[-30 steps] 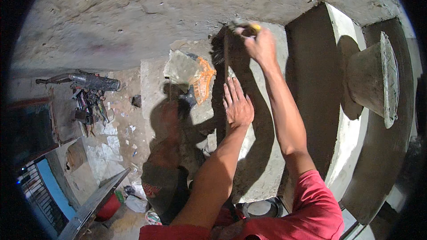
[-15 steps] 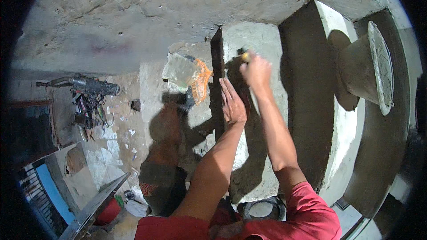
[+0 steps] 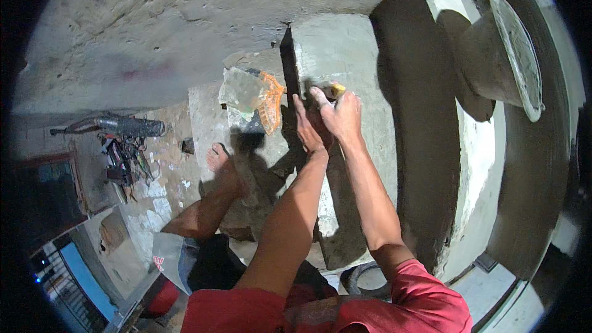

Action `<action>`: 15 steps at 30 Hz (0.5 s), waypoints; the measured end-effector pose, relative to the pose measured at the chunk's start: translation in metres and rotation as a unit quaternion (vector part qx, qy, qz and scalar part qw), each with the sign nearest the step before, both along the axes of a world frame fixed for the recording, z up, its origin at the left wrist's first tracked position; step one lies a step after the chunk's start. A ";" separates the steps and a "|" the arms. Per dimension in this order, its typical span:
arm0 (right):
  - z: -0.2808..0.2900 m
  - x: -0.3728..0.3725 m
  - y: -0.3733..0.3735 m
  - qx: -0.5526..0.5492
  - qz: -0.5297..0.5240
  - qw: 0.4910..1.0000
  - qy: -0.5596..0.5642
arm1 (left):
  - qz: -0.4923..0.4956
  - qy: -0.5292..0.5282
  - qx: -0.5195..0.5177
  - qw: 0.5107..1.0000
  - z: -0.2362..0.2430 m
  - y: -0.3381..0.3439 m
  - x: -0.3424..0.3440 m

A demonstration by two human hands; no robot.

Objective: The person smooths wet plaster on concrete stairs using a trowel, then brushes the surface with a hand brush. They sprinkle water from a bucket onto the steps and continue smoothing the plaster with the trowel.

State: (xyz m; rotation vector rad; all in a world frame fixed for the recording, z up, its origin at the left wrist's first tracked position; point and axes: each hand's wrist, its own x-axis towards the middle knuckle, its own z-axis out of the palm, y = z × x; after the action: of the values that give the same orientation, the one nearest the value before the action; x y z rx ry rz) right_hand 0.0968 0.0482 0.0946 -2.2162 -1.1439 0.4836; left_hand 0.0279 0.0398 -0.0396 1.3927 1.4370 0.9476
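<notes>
Where the fingers of the right hand [image 3: 341,115] grip a partly yellow tool [image 3: 337,90] over the concrete step [image 3: 345,43] near its left edge, and the left hand's [image 3: 310,128] extended, apparently unladen fingers lie beside it, a leftward slip could scrape them.

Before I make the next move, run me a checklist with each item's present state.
1. Right hand gripping the tool: ok.
2. Left hand by the step's edge: ok.
3. Space between the hands: not ok; they look very close.
4. Tool's working end touching the step: cannot tell; shadowed and partly hidden.
5. Bucket clear of both hands: ok.
6. Orange piece clear of both hands: ok.
</notes>
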 end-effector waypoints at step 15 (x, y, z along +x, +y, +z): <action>0.014 0.003 -0.090 0.231 -0.156 0.959 0.049 | 0.062 -0.031 0.039 0.997 -0.004 0.000 -0.005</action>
State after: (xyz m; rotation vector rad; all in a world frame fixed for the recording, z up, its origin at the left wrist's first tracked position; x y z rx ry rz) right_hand 0.0998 -0.0418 0.1084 -1.8866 -0.7405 0.1674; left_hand 0.0228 0.0397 -0.0435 1.3308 1.4669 1.1271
